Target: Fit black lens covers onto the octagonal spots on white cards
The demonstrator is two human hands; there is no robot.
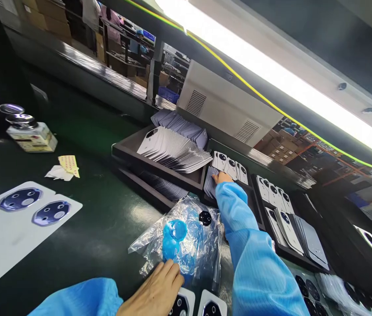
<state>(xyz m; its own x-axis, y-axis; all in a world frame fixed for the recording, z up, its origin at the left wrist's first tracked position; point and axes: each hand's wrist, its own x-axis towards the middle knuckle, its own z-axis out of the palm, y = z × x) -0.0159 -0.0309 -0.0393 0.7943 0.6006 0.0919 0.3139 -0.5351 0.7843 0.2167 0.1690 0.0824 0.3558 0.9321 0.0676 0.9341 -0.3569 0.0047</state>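
My left hand (154,287) lies at the front edge of a clear plastic bag (202,245) with its fingers stretched out. Beneath and beside it are white phone back panels (211,303) with dark camera rings, partly cut off by the frame. Blue round film pieces (174,232) and a black camera cover (204,218) show on or in the bag. Farther out, my right hand (222,177) reaches into a black tray, its fingers closed at the edge of a grey phone back panel stack (209,182). My right fingertips are partly hidden.
A black tray (159,175) holds fanned white panels (175,149). Another tray (284,254) with white and grey panels stands right. At left are a bottle (34,136), a yellow label sheet (69,164) and a large white sheet (11,237). A lamp (271,66) hangs overhead.
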